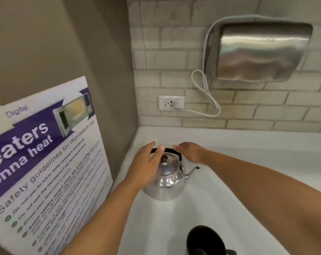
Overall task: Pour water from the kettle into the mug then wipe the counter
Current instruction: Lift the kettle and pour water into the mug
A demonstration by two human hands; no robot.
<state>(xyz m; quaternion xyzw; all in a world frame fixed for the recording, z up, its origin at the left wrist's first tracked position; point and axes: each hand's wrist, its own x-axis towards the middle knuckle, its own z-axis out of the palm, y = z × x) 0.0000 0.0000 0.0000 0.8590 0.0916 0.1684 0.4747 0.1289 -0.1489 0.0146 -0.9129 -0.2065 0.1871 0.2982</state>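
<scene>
A shiny metal kettle (pixel 168 183) with a black arched handle and a thin spout pointing right stands on the white counter (pixel 248 162), near the corner. My left hand (pixel 146 166) hovers over the kettle's left side, fingers spread, its fingertips at the handle. My right hand (pixel 190 151) floats just behind and right of the handle, fingers apart, holding nothing. A black mug (pixel 204 240) stands at the bottom edge of the view, nearer to me than the kettle.
A microwave safety poster (pixel 45 172) leans against the brown wall on the left. On the tiled back wall hang a steel hand dryer (pixel 260 52) and a socket (pixel 171 103) with a white cord plugged in.
</scene>
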